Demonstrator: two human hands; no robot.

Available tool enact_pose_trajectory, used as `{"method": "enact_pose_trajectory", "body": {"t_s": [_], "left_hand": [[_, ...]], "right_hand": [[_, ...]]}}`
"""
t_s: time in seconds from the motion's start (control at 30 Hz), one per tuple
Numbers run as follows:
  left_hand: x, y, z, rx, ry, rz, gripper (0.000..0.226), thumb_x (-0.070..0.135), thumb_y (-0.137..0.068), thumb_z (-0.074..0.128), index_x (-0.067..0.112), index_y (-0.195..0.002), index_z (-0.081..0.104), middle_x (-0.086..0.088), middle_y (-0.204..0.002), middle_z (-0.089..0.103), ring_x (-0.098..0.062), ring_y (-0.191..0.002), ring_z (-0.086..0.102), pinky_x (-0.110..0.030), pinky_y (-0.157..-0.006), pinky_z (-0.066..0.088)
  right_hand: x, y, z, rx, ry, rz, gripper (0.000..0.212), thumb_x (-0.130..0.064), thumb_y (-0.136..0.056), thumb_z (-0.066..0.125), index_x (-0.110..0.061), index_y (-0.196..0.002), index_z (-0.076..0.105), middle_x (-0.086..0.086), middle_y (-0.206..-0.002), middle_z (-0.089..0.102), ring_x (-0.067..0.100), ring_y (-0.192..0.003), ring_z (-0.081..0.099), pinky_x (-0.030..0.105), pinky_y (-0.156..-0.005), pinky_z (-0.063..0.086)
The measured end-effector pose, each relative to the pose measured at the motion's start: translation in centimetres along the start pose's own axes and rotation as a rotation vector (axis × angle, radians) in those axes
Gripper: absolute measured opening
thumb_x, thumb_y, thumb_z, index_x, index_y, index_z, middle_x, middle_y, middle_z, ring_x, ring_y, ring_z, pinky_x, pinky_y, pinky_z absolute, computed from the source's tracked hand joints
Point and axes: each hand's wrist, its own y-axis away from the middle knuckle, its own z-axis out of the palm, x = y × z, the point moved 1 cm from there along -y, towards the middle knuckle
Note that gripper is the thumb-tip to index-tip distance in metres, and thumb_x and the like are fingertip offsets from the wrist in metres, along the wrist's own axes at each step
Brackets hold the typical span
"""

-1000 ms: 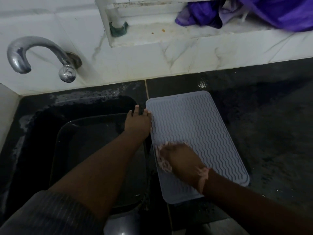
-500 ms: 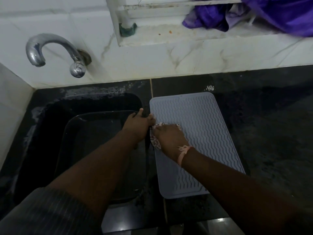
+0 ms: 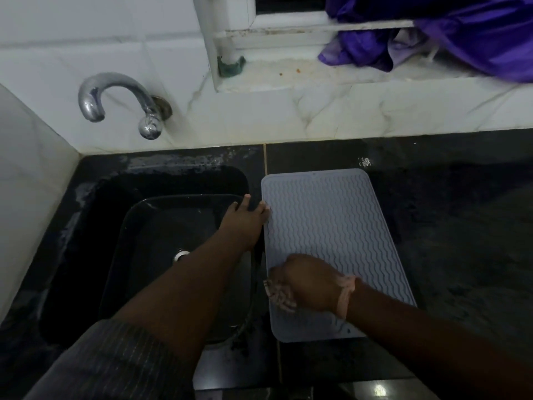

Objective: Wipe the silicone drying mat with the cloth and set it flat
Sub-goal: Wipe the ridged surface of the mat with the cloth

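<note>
A grey silicone drying mat with wavy ridges lies flat on the black counter, just right of the sink. My left hand rests with fingers spread on the mat's left edge, near its far end. My right hand presses a pale patterned cloth onto the near left part of the mat. Most of the cloth is hidden under the hand; only its left fringe shows.
A black sink with a dark basin inside lies to the left, under a chrome tap. The black counter stretches to the right. Purple fabric hangs over the white window ledge behind.
My right hand slid the cloth up the mat's left side toward my left hand, then back down to the near end. My left hand stayed on the mat's edge.
</note>
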Motion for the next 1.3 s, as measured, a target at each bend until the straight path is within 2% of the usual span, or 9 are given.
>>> {"method": "enact_pose_trajectory", "body": {"t_s": [0.17,0.33,0.47,0.7,0.83,0.93,1.03,1.13,1.3], "left_hand": [[-0.2,1.7,0.9,0.061,0.193,-0.006,0.061,0.029,-0.104,0.050,0.029,-0.160,0.026,0.001,-0.171,0.014,-0.035,-0.157,0.003,-0.054,-0.124,0.018],[0.1,2.4,1.2,-0.004,0.101,-0.056,0.063,0.025,-0.107,0.039,0.033,-0.163,0.012,0.001,-0.172,0.006,-0.037,-0.157,-0.007,-0.054,-0.126,0.010],[0.1,2.6,0.7,-0.055,-0.019,-0.077,0.066,0.030,-0.107,0.039,0.037,-0.163,0.004,-0.007,-0.172,0.000,-0.040,-0.156,-0.011,-0.058,-0.125,0.005],[1.1,3.1,0.3,-0.103,-0.005,-0.148,0.072,0.031,-0.106,0.044,0.039,-0.162,-0.001,-0.011,-0.171,-0.005,-0.040,-0.155,-0.016,-0.060,-0.124,0.001],[2.0,3.5,0.5,-0.032,0.083,-0.179,0.069,0.034,-0.105,0.047,0.036,-0.162,0.010,-0.011,-0.171,0.001,-0.040,-0.156,-0.010,-0.057,-0.125,0.007],[2.6,4.2,1.1,0.054,0.210,-0.215,0.066,0.037,-0.103,0.051,0.037,-0.161,0.020,-0.008,-0.171,0.010,-0.038,-0.157,0.001,-0.054,-0.124,0.017],[2.8,5.3,1.6,0.058,0.233,-0.225,0.063,0.030,-0.104,0.048,0.039,-0.160,0.022,-0.006,-0.171,0.013,-0.038,-0.157,0.006,-0.053,-0.122,0.023],[3.8,5.8,2.2,-0.004,0.194,-0.202,0.064,0.029,-0.105,0.048,0.041,-0.161,0.020,-0.005,-0.172,0.008,-0.038,-0.157,0.001,-0.054,-0.122,0.021],[5.5,5.6,2.3,-0.063,0.161,-0.291,0.069,0.036,-0.105,0.047,0.036,-0.163,0.010,-0.007,-0.172,0.003,-0.040,-0.156,-0.006,-0.057,-0.124,0.013]], "right_hand": [[3.3,-4.5,-4.3,0.239,-0.023,0.121,0.016,-0.021,-0.095,0.066,-0.009,-0.105,0.071,0.013,-0.096,0.073,0.029,-0.088,0.068,0.042,-0.084,0.054],[2.3,-6.1,-0.1,0.210,0.162,0.167,0.016,-0.030,-0.092,0.061,-0.017,-0.096,0.069,0.006,-0.090,0.071,0.030,-0.085,0.066,0.046,-0.080,0.052],[1.8,-4.6,1.1,0.218,0.177,0.114,0.034,-0.041,-0.089,0.040,-0.021,-0.091,0.068,0.002,-0.086,0.069,0.027,-0.082,0.063,0.042,-0.076,0.050],[1.5,-1.3,2.2,-0.019,0.154,-0.177,0.022,-0.029,-0.091,0.048,-0.020,-0.084,0.067,0.004,-0.079,0.068,0.025,-0.072,0.062,0.039,-0.067,0.051],[2.4,-1.7,-2.3,-0.241,-0.142,-0.085,0.008,-0.020,-0.095,0.067,-0.013,-0.091,0.068,-0.001,-0.093,0.070,0.017,-0.083,0.064,0.035,-0.078,0.054],[3.9,-3.1,-6.0,-0.055,-0.235,0.093,0.022,-0.042,-0.097,0.064,-0.033,-0.079,0.056,-0.012,-0.082,0.062,0.008,-0.077,0.061,0.027,-0.070,0.046],[5.6,-4.8,-6.8,0.126,-0.059,0.194,0.010,-0.027,-0.093,0.062,-0.028,-0.091,0.053,-0.004,-0.088,0.062,0.024,-0.090,0.065,0.033,-0.072,0.043],[6.2,-6.3,-4.7,0.093,0.172,0.208,0.021,-0.033,-0.093,0.058,-0.019,-0.108,0.061,0.006,-0.100,0.068,0.030,-0.096,0.065,0.039,-0.082,0.050],[6.3,-6.5,-1.6,0.198,0.300,0.198,0.022,-0.044,-0.091,0.058,-0.026,-0.102,0.064,0.000,-0.096,0.071,0.026,-0.093,0.067,0.044,-0.087,0.045]]}}
